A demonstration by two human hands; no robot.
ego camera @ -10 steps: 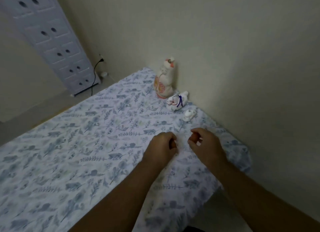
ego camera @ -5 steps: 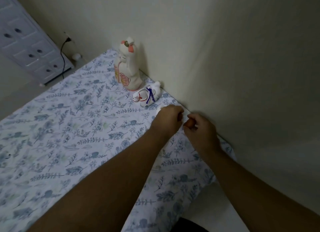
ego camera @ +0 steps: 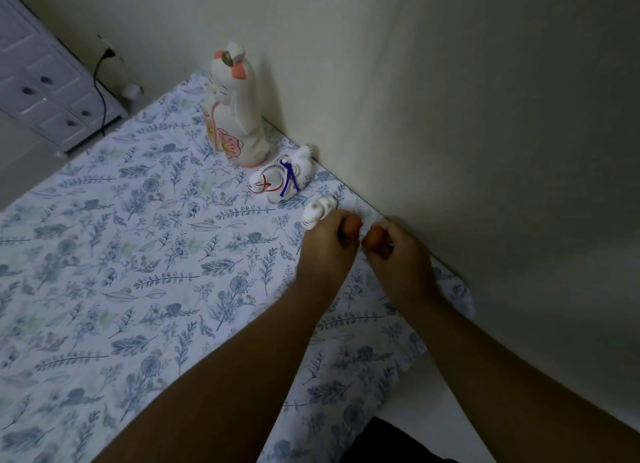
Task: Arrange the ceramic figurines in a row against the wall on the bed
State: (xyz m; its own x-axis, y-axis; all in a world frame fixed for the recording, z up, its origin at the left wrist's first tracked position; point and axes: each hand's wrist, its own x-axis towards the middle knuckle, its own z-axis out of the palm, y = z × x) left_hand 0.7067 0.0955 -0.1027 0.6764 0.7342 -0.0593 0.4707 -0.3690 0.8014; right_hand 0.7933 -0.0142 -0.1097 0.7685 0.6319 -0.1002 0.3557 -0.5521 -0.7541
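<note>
On the floral bedsheet (ego camera: pixel 145 262), a tall white figurine (ego camera: pixel 235 116) with pink flowers stands at about 11 o'clock, against the wall (ego camera: pixel 450 99). Just beside it toward 12 o'clock lies a medium figurine (ego camera: pixel 282 180) with red and purple cords, and next along the wall is the small white figurine (ego camera: pixel 317 211), touched by the left hand (ego camera: pixel 325 251), whose fingers are curled together at it. At 1 o'clock the right hand (ego camera: pixel 398 258) has its fingertips pinched together; whether they hold anything I cannot tell.

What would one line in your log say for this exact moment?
figurines: tall figurine, medium, small along wall | left hand: touching small one | right hand: curled, contents unclear
</note>
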